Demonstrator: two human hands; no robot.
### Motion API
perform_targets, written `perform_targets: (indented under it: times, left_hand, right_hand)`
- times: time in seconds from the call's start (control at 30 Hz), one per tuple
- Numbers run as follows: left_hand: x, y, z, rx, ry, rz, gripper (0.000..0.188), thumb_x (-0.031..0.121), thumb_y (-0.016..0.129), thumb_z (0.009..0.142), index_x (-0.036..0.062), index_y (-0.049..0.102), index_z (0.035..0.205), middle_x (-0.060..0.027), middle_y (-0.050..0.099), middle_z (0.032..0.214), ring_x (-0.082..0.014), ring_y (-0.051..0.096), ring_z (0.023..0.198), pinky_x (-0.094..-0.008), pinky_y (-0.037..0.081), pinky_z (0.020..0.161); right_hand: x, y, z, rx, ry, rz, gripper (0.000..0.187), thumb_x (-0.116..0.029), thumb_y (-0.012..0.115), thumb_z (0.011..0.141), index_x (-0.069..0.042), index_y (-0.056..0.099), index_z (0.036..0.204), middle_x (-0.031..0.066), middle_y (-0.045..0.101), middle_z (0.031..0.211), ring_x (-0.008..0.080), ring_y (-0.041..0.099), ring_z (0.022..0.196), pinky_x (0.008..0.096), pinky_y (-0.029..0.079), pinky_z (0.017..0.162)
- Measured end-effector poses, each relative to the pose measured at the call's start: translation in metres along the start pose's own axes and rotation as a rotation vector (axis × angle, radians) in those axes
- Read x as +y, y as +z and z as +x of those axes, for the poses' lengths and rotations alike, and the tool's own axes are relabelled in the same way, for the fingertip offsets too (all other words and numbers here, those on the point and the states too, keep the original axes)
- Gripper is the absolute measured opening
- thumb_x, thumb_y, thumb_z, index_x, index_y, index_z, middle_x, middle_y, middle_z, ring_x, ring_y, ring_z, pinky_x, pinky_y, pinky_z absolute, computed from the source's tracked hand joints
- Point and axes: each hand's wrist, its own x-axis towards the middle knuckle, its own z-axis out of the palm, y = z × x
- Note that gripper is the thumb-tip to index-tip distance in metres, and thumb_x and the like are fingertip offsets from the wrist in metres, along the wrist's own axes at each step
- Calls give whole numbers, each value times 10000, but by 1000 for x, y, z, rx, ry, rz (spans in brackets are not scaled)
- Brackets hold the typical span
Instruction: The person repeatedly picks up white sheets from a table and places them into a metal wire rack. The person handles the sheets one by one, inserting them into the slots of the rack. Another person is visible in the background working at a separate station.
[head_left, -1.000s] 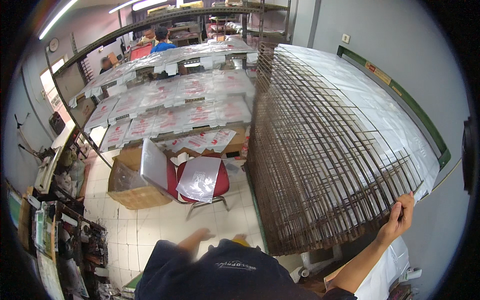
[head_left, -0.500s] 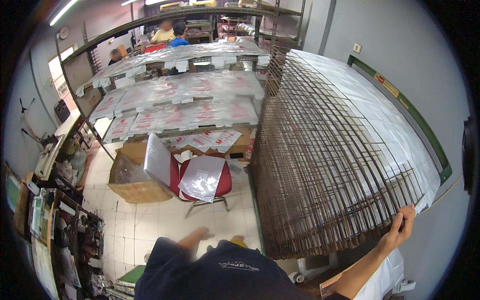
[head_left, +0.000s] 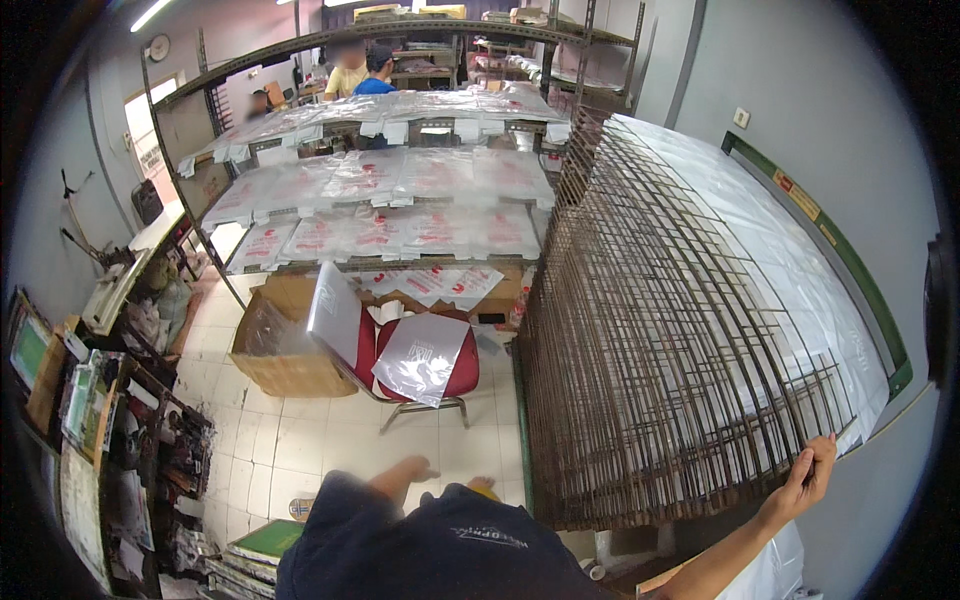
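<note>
At the lower right, my right hand [head_left: 812, 472] is closed round the near right corner of a wire drying rack [head_left: 660, 380]. The rack is a tall stack of rusty brown wire-grid shelves, several of them packed close together. Pale plastic sheets [head_left: 790, 270] lie on the rack, seen through and beside its wires. My left hand [head_left: 412, 467] hangs low in front of my dark shirt, apart from the rack. It is small and smeared, so its fingers do not show clearly.
A red chair [head_left: 462, 375] carries a printed plastic bag and a stack of sheets, beside an open cardboard box [head_left: 275, 375]. Shelves [head_left: 420, 262] behind hold printed plastic bags. Cluttered worktables [head_left: 150, 430] line the left. Other people [head_left: 375, 75] are at the back.
The view has swung slightly left, so the chair, shelves and rack sit farther right in the picture. My right hand keeps its hold on the rack's corner.
</note>
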Motion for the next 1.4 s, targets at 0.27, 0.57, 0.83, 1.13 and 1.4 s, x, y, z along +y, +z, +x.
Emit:
perform_targets:
  times: [0.27, 0.57, 0.83, 1.13, 1.4]
  left_hand:
    - [-14, 3, 5, -10, 2, 45, 776, 623, 572, 711, 18, 532, 1195, -194, 502, 1241, -337, 455, 1169, -391, 348, 994]
    - [-20, 10, 14, 16, -5, -15, 796, 634, 578, 692, 15, 535, 1192, -201, 492, 1249, -339, 447, 1178, -385, 340, 1004]
    - [-20, 2, 17, 39, 48, 10, 830, 665, 597, 662, 12, 550, 1172, -199, 601, 1085, -313, 561, 1041, -371, 427, 907]
    - [-40, 1, 40, -89, 50, -171, 687, 505, 690, 706, -66, 581, 1072, -139, 656, 865, -189, 604, 779, -299, 477, 701]
    - [-60, -17, 68, -94, 816, 363, 489, 409, 642, 791, -33, 625, 999, -136, 655, 887, -205, 604, 806, -323, 489, 727]
  right_hand:
    - [-1, 1, 1, -4, -4, -1, 110, -66, 432, 860, 6, 446, 779, 38, 406, 731, 137, 387, 701, 447, 231, 1043]
    - [-3, -1, 3, 37, 17, -12, 203, -169, 500, 849, 2, 472, 743, 77, 454, 731, 199, 444, 715, 487, 269, 1007]
    - [-1, 0, 2, 45, 32, -25, 188, -177, 555, 776, 8, 529, 750, 105, 519, 736, 231, 500, 742, 483, 299, 994]
    - [-8, -3, 11, 73, 14, 53, 365, -347, 513, 825, -2, 577, 725, 97, 537, 704, 237, 520, 692, 463, 325, 921]
    - [5, -2, 9, 105, -9, 106, 621, -476, 218, 913, -16, 572, 694, 92, 540, 663, 248, 508, 653, 458, 336, 870]
